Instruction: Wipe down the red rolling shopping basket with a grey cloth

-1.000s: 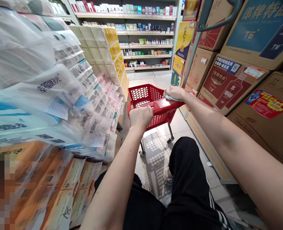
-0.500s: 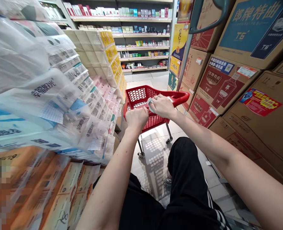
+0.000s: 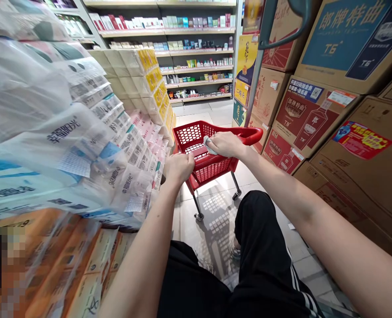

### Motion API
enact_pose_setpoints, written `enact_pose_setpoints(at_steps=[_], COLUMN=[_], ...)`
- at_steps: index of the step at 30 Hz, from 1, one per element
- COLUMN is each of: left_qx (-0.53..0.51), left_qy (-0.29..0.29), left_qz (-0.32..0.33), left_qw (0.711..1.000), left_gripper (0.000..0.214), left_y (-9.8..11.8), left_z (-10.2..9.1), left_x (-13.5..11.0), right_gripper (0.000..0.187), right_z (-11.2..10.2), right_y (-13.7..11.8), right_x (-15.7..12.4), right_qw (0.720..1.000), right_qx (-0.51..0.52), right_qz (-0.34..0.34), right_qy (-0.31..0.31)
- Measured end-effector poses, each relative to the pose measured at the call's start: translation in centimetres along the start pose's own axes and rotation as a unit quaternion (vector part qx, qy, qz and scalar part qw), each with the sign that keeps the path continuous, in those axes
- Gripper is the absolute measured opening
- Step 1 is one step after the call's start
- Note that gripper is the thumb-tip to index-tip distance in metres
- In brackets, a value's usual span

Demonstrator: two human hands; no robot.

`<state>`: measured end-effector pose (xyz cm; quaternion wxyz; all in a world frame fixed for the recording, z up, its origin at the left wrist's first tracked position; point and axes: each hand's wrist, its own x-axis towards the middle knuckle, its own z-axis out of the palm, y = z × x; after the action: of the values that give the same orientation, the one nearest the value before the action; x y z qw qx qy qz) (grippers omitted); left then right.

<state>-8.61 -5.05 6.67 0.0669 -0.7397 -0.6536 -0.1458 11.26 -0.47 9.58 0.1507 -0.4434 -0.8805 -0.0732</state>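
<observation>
A red plastic shopping cart (image 3: pixel 215 171) with mesh sides stands ahead of my legs on metal legs with casters. My left hand (image 3: pixel 180 168) is closed at the left end of its near rim, fingers wrapped over the edge. Farther right, my right hand (image 3: pixel 227 144) is closed on a crumpled pale cloth (image 3: pixel 208 145), a wipe or tissue, at the cart's near rim. Part of the cloth shows past the fingers; the rest is hidden under the hand. The visible part of the basket's inside shows only red mesh and a red panel.
Plastic-wrapped tissue packs (image 3: pixel 63 132) are stacked close on my left, above orange packs (image 3: pixel 59 260). Liquor cartons (image 3: pixel 308 115) line the right, beside a grey metal post (image 3: pixel 257 79). Shelves of small goods (image 3: pixel 199 57) stand across the tiled floor (image 3: pixel 196 108).
My left hand has slid left along the cart's near rim, away from my right hand. The right hand stays near the same spot with the cloth. The view has shifted slightly.
</observation>
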Motion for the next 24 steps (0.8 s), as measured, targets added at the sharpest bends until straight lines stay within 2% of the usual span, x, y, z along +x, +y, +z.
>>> enact_pose_setpoints(at_steps=[3,7,11,14,17,20,22,24], left_qx=[0.007,0.002,-0.019,-0.042,-0.075,-0.137,-0.204,-0.275], left_qy=[0.010,0.029,0.041,0.046,0.051,0.067,0.083,0.101], left_qz=[-0.021,-0.040,-0.046,-0.035,-0.027,-0.046,-0.053,-0.054], left_qw=[1.000,0.999,0.998,0.997,0.996,0.987,0.974,0.955], left_gripper=[0.060,0.061,0.064,0.063,0.057,0.050,0.048,0.048], left_y=[0.3,0.6,0.5,0.7,1.1,1.1,0.8,0.4], left_z=[0.4,0.6,0.7,0.4,0.0,0.0,0.2,0.6], left_x=[0.0,-0.3,-0.6,-0.8,-1.0,-1.1,-1.1,-1.0], right_gripper=[0.050,0.041,0.039,0.038,0.044,0.047,0.049,0.050], right_z=[0.5,2.4,3.5,2.9,1.7,0.8,0.6,0.9], right_y=[-1.6,-4.2,-5.6,-5.7,-5.6,-5.7,-5.8,-6.0], right_x=[-1.5,-4.0,-5.2,-4.2,-2.0,-0.1,0.2,-0.2], right_qw=[0.998,0.987,0.980,0.984,0.995,0.999,0.999,0.998], right_qx=[-0.005,0.003,0.000,-0.012,-0.029,-0.038,-0.039,-0.039], right_qz=[0.011,0.023,-0.001,-0.024,-0.027,-0.018,-0.020,-0.031], right_qy=[0.058,0.160,0.198,0.175,0.095,0.021,0.009,0.027])
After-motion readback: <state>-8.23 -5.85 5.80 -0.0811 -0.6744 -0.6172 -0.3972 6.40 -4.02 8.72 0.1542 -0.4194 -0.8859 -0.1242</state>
